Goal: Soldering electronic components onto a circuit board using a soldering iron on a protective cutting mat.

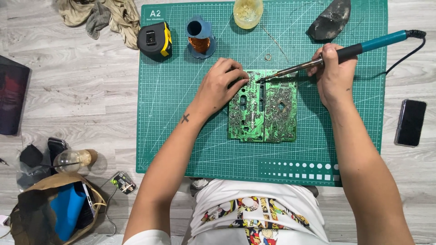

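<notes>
**Soldering iron tip at upper edge of circuit board**

Circuit board (263, 106), green, lies solder side up near the centre of the green cutting mat (181, 136), directly ahead of the person's torso. Left hand (220, 86) rests on the board's upper left corner, fingers curled and pressed down on its edge, holding it flat. Right hand (334, 72) is closed around the black grip of the soldering iron (336, 54), thumb and fingers wrapped tight; the teal handle extends up and right, the cable trailing off the mat. The metal tip touches the board's top edge, just beside the left fingertips.

Beyond the board, along the mat's far edge: a tape measure (154, 40), a copper wire spool (200, 38), a yellowish jar (248, 12), a dark sponge-like lump (330, 20). A phone (410, 122) lies right of the mat.
</notes>
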